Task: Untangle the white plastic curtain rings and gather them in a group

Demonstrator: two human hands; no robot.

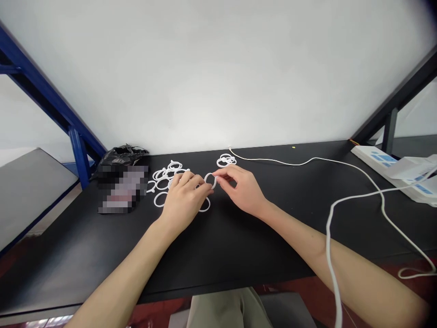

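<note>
A thin white ring [215, 182] is held upright between my two hands, just above the table. My right hand [241, 189] pinches its right side between thumb and index finger. Closed on the lower left side of the same ring are the thumb and index finger of my left hand [184, 196]; its other fingers curl over the loose rings. A loose pile of several white rings [164, 174], some with small knobs, lies beside and partly beneath my left hand. Behind my right hand sits a smaller cluster of white rings [223, 159].
The black table [218, 255] meets a pale wall [218, 82]. At the left are a crumpled black plastic bag [123, 156] and a pixelated flat item [124, 191]. White cable [329, 218] loops across the right side, over my forearm. White-and-blue packaging [392, 168] lies far right.
</note>
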